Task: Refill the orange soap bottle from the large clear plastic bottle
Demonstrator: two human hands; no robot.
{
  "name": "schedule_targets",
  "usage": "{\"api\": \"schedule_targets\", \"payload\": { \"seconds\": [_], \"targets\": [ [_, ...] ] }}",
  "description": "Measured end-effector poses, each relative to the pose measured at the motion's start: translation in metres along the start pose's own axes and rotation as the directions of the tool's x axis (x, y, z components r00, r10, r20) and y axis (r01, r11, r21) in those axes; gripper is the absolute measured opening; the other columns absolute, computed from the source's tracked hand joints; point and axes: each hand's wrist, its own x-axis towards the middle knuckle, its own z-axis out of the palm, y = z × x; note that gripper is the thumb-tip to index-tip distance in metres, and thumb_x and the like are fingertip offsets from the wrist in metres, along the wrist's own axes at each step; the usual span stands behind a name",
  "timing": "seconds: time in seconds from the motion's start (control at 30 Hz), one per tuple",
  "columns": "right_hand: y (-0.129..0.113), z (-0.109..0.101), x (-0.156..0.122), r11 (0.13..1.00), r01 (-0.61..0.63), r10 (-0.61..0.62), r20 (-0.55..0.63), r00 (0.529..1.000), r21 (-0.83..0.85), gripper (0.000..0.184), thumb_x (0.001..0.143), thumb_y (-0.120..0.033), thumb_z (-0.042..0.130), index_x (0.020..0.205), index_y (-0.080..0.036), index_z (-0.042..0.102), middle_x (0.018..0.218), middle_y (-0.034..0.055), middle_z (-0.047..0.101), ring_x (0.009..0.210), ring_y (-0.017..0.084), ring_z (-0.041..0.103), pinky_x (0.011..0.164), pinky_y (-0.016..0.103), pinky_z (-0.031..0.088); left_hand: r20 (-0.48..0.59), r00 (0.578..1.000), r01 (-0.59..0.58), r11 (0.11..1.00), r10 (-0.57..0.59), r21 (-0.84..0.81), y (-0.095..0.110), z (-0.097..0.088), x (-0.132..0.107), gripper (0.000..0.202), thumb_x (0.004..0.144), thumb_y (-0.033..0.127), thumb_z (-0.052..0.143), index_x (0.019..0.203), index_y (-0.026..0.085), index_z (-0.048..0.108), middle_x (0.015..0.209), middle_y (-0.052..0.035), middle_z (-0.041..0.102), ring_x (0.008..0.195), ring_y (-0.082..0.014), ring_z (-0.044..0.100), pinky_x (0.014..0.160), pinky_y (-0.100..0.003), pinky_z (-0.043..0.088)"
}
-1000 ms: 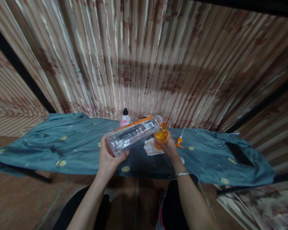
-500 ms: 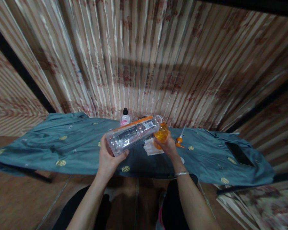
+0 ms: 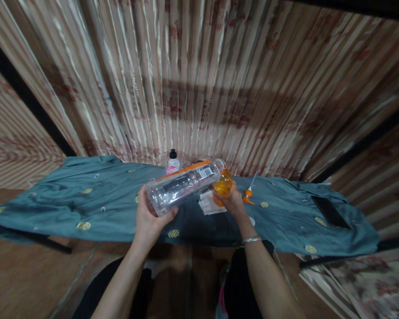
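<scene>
My left hand is closed round the base end of a large clear plastic bottle with an orange label edge and a barcode. The bottle is tilted nearly level, its neck to the right. In my right hand is a smaller bottle of orange-yellow liquid, its top close under the clear bottle's mouth. Whether the two mouths touch I cannot tell. Below them lies a white cloth or tissue. An orange pump top with a clear tube lies to the right of my right hand.
A clear bottle with a black cap and pink label stands behind the tilted bottle. A dark phone lies toward the right end of the teal patterned cloth covering the narrow table. Striped curtains hang behind, with black frame bars at both sides.
</scene>
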Motion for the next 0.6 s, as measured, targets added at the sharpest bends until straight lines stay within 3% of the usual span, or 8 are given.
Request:
{"api": "schedule_targets", "payload": {
  "seconds": [0.6],
  "targets": [
    [-0.0101,-0.0062,-0.0015,0.997,-0.078,0.078,0.02,0.997,-0.026,0.077,0.079,-0.036,0.085,0.145,-0.021,0.047,0.123,0.0122,0.079,0.115,0.033,0.077,0.1,0.046,0.062,0.02,0.999,-0.03,0.999,0.029,0.017,-0.0027,-0.0013,-0.0008,0.092,0.05,0.046,0.095,0.129,0.022,0.054,0.125,-0.0117,0.069,0.115,-0.0318,0.072,0.098,-0.044,0.061]
  ]
}}
